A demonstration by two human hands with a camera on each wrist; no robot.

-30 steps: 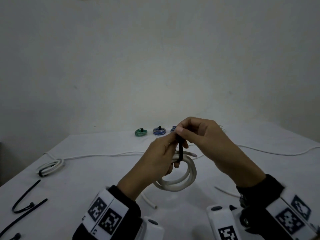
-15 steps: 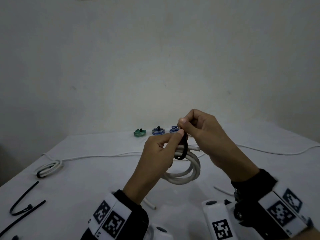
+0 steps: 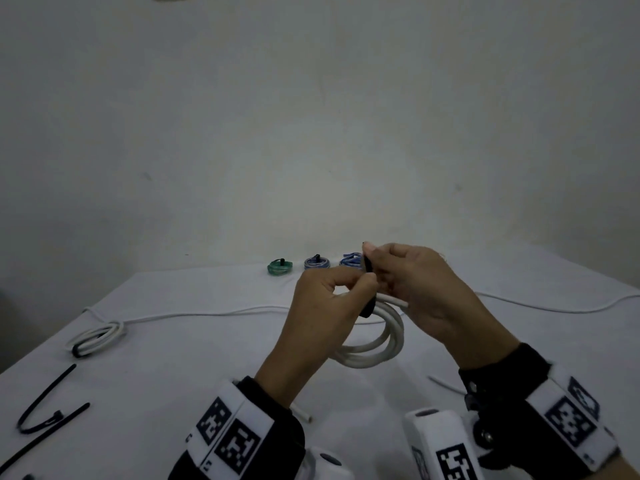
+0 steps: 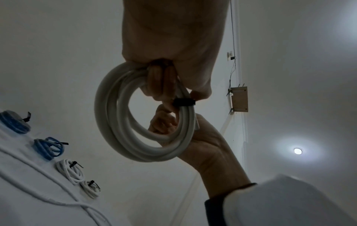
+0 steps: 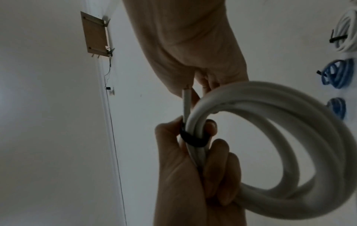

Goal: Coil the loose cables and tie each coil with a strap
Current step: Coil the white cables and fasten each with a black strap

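Both hands hold a white cable coil (image 3: pixel 381 344) up above the table (image 3: pixel 173 358). A black strap (image 3: pixel 367 265) is looped round the coil's strands (image 4: pixel 183 102) (image 5: pixel 193 139). My left hand (image 3: pixel 362 282) grips the coil (image 5: pixel 270 110) right at the loop, thumb on one side and fingers curled round the other. My right hand (image 3: pixel 372 254) pinches the strap's tail, which sticks up beside its thumb. Its lower fingers reach inside the coil (image 4: pixel 115 122). One cut end of the cable pokes out between the hands.
Three tied coils stand at the table's back edge: a green coil (image 3: pixel 280 266) and two blue coils (image 3: pixel 316 263) (image 3: pixel 351 260). A tied white coil (image 3: pixel 95 339) with a long loose cable (image 3: pixel 207 311) lies at the left. Spare black straps (image 3: pixel 45 417) lie front left.
Both hands have carried the coil up and slightly right. The strap, which hung straight from the right hand's pinch, is now looped close round the coil with its tail pulled upward.
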